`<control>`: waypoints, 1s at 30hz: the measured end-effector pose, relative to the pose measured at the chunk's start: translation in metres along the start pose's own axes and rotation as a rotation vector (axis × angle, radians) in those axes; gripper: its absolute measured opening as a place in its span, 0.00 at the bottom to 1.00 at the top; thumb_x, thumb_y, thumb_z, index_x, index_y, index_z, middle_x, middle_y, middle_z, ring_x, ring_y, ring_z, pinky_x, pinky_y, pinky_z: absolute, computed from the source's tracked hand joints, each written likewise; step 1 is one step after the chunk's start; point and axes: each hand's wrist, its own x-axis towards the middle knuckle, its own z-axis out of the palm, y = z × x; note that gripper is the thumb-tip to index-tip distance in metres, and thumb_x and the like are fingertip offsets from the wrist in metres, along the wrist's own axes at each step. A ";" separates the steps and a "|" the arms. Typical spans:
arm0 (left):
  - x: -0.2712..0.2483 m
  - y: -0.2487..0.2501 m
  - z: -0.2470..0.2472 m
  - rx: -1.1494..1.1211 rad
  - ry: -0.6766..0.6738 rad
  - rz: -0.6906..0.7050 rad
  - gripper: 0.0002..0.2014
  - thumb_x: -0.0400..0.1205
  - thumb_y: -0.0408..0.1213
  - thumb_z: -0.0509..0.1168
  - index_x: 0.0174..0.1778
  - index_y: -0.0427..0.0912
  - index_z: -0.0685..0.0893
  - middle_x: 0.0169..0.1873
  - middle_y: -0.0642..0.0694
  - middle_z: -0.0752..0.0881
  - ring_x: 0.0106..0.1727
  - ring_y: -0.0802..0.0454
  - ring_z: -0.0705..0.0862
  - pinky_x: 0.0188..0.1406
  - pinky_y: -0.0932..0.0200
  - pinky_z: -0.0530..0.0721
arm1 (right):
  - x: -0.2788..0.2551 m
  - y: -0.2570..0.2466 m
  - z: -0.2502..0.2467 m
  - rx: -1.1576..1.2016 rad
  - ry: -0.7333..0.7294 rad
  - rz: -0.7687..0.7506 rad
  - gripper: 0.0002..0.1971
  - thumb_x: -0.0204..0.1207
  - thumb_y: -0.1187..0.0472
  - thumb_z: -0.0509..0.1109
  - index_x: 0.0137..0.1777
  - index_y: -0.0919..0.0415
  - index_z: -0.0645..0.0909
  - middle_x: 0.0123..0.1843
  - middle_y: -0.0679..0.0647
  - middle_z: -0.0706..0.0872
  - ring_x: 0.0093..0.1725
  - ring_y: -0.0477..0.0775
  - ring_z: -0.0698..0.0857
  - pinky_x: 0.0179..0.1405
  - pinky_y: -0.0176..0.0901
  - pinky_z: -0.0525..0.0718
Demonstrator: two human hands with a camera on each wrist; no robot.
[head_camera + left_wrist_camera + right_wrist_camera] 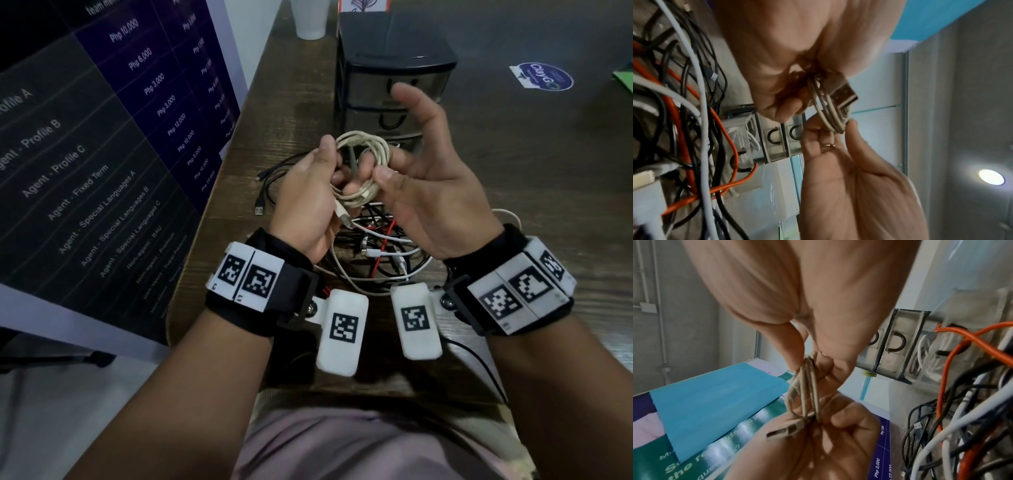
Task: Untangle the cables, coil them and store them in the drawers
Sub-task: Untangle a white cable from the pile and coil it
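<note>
Both hands hold a beige USB cable coil [363, 164] in the air in front of the black drawer unit [394, 78]. My left hand [337, 168] has its fingers curled round the coil's left side, and the USB plug [344, 217] sticks out below the palm. My right hand [383, 168] pinches the right side with thumb and lower fingers, the index finger raised. The left wrist view shows the coil [828, 110] and plug [842, 92]; the right wrist view shows the coil [807, 386]. A tangle of white, black and orange cables [376, 246] lies on the table beneath.
A loose black cable [270, 178] lies left of the tangle near the table's edge. One clear drawer [927, 353] holds white cable. A white cup [310, 17] stands behind the unit. A poster board [102, 137] leans at the left; a round sticker [544, 80] is at the right.
</note>
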 end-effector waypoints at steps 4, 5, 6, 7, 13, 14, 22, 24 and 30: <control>0.001 0.000 -0.003 0.042 -0.076 0.030 0.16 0.90 0.46 0.56 0.48 0.39 0.82 0.38 0.42 0.86 0.40 0.47 0.87 0.41 0.52 0.84 | -0.002 0.000 -0.005 0.077 0.062 0.011 0.43 0.75 0.77 0.64 0.84 0.51 0.48 0.53 0.70 0.78 0.50 0.65 0.85 0.57 0.54 0.86; 0.001 0.001 -0.005 0.057 -0.104 0.030 0.14 0.89 0.46 0.58 0.46 0.40 0.82 0.34 0.45 0.83 0.36 0.50 0.84 0.38 0.53 0.81 | -0.003 0.000 -0.007 0.071 0.116 0.017 0.42 0.75 0.78 0.62 0.83 0.51 0.50 0.52 0.69 0.79 0.48 0.62 0.86 0.55 0.53 0.87; 0.001 0.002 -0.007 0.073 -0.134 0.031 0.12 0.89 0.44 0.59 0.45 0.41 0.82 0.32 0.48 0.82 0.34 0.53 0.82 0.35 0.54 0.79 | -0.004 0.001 -0.008 0.054 0.171 0.017 0.40 0.75 0.79 0.61 0.83 0.53 0.52 0.51 0.67 0.80 0.47 0.60 0.87 0.52 0.51 0.87; 0.002 0.002 -0.009 0.090 -0.168 0.039 0.08 0.88 0.39 0.62 0.47 0.41 0.82 0.31 0.50 0.83 0.34 0.54 0.82 0.34 0.57 0.80 | -0.004 0.001 -0.010 0.029 0.221 0.012 0.39 0.75 0.80 0.59 0.82 0.54 0.53 0.50 0.66 0.81 0.47 0.58 0.87 0.51 0.50 0.88; -0.001 0.004 -0.022 0.135 -0.261 0.105 0.20 0.78 0.21 0.69 0.66 0.34 0.81 0.48 0.44 0.91 0.48 0.51 0.89 0.44 0.59 0.88 | -0.003 -0.001 -0.016 -0.040 0.357 -0.003 0.33 0.74 0.79 0.59 0.76 0.53 0.62 0.46 0.60 0.84 0.42 0.55 0.87 0.46 0.50 0.88; 0.000 0.004 -0.025 0.152 -0.263 0.117 0.21 0.77 0.21 0.70 0.67 0.33 0.81 0.53 0.38 0.90 0.50 0.48 0.89 0.43 0.59 0.88 | -0.003 -0.002 -0.016 -0.037 0.358 -0.004 0.33 0.74 0.79 0.59 0.76 0.53 0.62 0.46 0.60 0.84 0.41 0.55 0.87 0.45 0.50 0.88; 0.008 -0.003 -0.033 0.315 -0.070 0.299 0.09 0.74 0.26 0.76 0.49 0.34 0.90 0.36 0.46 0.92 0.37 0.53 0.89 0.42 0.57 0.88 | -0.003 -0.003 -0.014 0.039 0.346 0.005 0.33 0.76 0.81 0.58 0.78 0.55 0.62 0.45 0.59 0.85 0.39 0.55 0.87 0.46 0.52 0.87; 0.008 -0.006 -0.030 0.224 -0.031 0.275 0.08 0.76 0.23 0.74 0.49 0.32 0.89 0.37 0.43 0.92 0.36 0.52 0.89 0.41 0.60 0.89 | -0.002 -0.003 -0.013 0.056 0.348 0.009 0.34 0.77 0.82 0.57 0.79 0.56 0.62 0.44 0.59 0.85 0.40 0.55 0.88 0.46 0.51 0.87; 0.011 -0.004 -0.024 -0.031 0.035 0.186 0.07 0.81 0.22 0.67 0.52 0.32 0.87 0.40 0.41 0.92 0.41 0.49 0.91 0.40 0.57 0.91 | -0.003 -0.003 -0.004 0.054 0.294 0.024 0.33 0.76 0.82 0.59 0.77 0.57 0.62 0.45 0.61 0.85 0.39 0.57 0.87 0.45 0.50 0.88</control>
